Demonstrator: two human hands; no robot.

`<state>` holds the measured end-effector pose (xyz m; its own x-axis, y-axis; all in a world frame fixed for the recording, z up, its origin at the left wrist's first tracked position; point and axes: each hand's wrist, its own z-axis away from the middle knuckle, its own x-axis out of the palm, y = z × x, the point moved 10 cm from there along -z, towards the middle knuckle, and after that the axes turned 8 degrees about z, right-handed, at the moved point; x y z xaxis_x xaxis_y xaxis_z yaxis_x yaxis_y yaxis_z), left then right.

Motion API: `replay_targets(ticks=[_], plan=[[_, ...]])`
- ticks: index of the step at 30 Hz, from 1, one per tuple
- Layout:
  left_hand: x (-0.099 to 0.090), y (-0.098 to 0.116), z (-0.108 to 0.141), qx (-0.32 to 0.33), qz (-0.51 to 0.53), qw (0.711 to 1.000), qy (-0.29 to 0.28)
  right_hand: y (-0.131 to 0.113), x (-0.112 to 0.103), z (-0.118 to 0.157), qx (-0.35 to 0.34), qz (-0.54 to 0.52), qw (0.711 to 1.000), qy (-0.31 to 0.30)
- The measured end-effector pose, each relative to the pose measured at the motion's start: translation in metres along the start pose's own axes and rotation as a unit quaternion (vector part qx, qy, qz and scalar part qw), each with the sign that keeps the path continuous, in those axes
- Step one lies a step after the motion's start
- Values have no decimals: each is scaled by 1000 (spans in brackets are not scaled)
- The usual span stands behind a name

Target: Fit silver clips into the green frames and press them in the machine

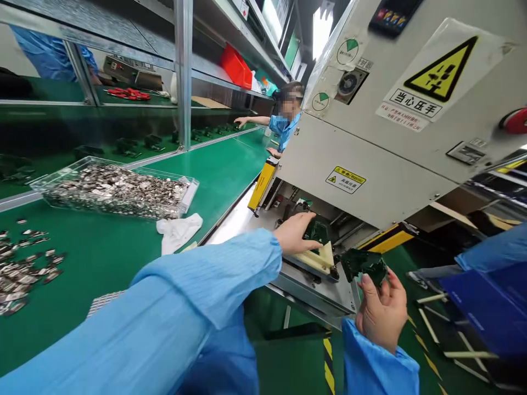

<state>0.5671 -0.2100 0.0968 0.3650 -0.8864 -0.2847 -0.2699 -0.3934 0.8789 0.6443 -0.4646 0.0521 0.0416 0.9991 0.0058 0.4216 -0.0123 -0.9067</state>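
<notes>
My right hand (382, 310) pinches a dark green moulded plastic part (364, 264) between thumb and fingers, just outside the press opening. A second dark green plastic part (318, 230) sits at the cream-coloured fixture (325, 257) inside the press. My left hand (298, 233) reaches over the fixture from the left, its thumb and fingers closed around the edge of that second part. The hand itself hides some of the part and the fixture's left side. Blue sleeves cover both my forearms.
The grey press (370, 148) overhangs my hands, with yellow guard bars (262, 185) beside its opening. On the green bench stand a clear tray (189, 192) of small metal pieces, a white glove (179, 230) and loose metal pieces (24, 274). A co-worker (284, 123) sits beyond.
</notes>
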Motion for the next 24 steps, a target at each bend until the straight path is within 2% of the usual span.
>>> replay_targets(ticks=[2,3,4,6,8,11,13,15,17,19,21,22,24], plan=[[13,-9,-20,-25,24,999,-9,-5,9,-13,-10,18,999,-27],[14,-11,-25,-29,36,999,-5,-9,17,-18,-19,29,998,-46],[8,-12,-25,-28,54,998,10,-13,28,-24,-30,41,996,-71],[-18,-14,-13,-26,114,992,53,-20,56,-33,-55,76,986,-135],[-52,-18,15,-40,167,982,79,-22,89,-36,-76,134,963,-223],[-99,-35,76,-117,162,978,62,-19,129,-30,-90,212,909,-349],[-125,-55,122,-187,133,972,57,-17,142,-27,-97,235,885,-390],[-138,-77,160,-245,116,962,47,-17,145,-25,-108,262,872,-398],[-137,-97,183,-277,125,952,26,-19,137,-23,-142,303,864,-377],[-129,-112,191,-284,137,949,12,-22,111,-22,-179,348,868,-306],[-119,-123,188,-279,128,952,3,-15,58,-20,-168,405,878,-192],[-114,-126,183,-273,117,955,-6,-5,23,-17,-132,440,879,-129],[-103,-127,172,-254,97,961,-46,31,-45,-3,-9,517,853,-69]])
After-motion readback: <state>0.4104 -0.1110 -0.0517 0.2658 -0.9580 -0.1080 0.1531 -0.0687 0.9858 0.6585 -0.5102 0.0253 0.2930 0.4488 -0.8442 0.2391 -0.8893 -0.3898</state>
